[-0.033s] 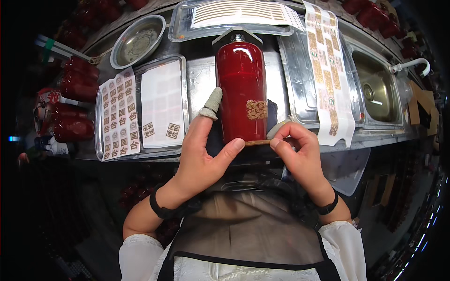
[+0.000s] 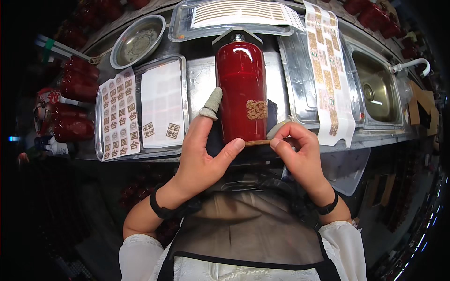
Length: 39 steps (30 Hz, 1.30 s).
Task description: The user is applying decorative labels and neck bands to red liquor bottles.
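One red bottle (image 2: 241,91) is lying on the worktop (image 2: 201,84), both hands gripping its base: left hand (image 2: 201,154) beside it, right hand (image 2: 297,152) pinching a gold strip (image 2: 257,142) at its rim. Three trays are showing, four label sheets, one bowl (image 2: 137,40), one sink (image 2: 377,89). Nothing is differing from the earlier view; positions are matching.

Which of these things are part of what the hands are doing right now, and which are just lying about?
In use: red bottle, gold strip at its base, left hand, right hand.

Lying about: sticker sheets, long sticker sheet, metal bowl, sink, other red bottles.
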Motion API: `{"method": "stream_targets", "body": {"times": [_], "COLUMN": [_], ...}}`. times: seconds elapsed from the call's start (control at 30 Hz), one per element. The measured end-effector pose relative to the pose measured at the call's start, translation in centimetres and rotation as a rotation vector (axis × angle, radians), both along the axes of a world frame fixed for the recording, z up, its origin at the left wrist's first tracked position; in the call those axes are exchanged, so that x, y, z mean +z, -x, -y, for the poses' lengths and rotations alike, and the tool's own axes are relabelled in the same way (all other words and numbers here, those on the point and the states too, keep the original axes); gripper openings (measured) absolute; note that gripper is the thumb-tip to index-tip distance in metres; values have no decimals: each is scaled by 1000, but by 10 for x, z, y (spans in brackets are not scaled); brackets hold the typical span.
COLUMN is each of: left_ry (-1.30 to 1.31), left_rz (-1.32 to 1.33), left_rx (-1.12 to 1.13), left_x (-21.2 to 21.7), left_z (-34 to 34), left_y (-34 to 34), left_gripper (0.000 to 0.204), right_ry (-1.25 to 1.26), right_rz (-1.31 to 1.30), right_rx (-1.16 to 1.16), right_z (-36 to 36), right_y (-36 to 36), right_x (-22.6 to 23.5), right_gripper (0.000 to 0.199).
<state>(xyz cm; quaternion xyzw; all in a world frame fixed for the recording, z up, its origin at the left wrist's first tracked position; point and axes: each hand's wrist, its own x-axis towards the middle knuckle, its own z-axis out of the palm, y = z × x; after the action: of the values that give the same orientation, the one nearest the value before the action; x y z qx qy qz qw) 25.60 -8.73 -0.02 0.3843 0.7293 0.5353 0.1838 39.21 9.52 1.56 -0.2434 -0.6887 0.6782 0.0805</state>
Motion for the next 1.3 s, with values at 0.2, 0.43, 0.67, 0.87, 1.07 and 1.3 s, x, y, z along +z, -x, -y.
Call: {"method": "stream_targets", "body": {"times": [0.2,0.43,0.67,0.87,1.07,1.3], "left_ry": [-2,9,1,68,35,-103], "left_rz": [-12,38,16,-110,-67,115], "left_rx": [-2,-13,-21,10,-16,92], "left_x": [0,-2,1,3,-4,-6], "left_z": [0,2,2,-2,4,22], "left_y": [0,2,1,-4,-1,-2], "left_gripper": [83,80,80,86,82,64], "right_ry": [-6,38,-347,-387,-381,-372], "right_rz": [0,-6,-34,-26,-6,-34], "right_rx": [2,-23,19,9,16,18], "right_z": [0,-1,5,7,6,7], "right_y": [1,1,6,9,9,12], "right_x": [-2,-9,-10,-12,-9,-12], "right_gripper": [9,14,30,33,34,35]}}
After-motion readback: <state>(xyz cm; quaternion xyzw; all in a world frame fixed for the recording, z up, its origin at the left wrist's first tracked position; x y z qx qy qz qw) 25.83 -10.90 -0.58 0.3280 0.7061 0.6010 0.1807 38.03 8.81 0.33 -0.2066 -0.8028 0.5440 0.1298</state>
